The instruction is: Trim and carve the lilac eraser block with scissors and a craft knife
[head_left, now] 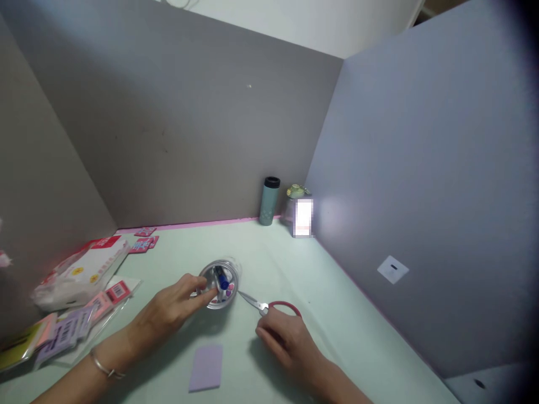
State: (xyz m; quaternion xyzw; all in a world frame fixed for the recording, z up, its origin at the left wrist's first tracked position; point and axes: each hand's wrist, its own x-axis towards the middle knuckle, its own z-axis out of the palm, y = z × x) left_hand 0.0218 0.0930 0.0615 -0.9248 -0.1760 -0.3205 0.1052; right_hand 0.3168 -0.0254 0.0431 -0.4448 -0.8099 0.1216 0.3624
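My left hand [172, 306] is at a clear round cup [233, 268], gripping its near rim with the fingertips over its mouth. The cup tilts with its opening towards me. Inside it are a pen with a blue cap [224, 282] and small pink and purple pieces. My right hand [286, 339] is closed on a pair of scissors with red handles [256, 303]; one handle loop shows above the knuckles. Their blades point left, tip close to the cup's side. A pad of lilac sticky notes [206, 367] lies on the table between my forearms.
Along the left lie a white and red plastic package [95, 264], flat packets of coloured notes [69, 331] and small pink packets [143, 244]. A green tumbler [269, 201] and a bottle with a yellow-green lid [296, 192] stand at the back. Grey partitions [202, 129] enclose the table.
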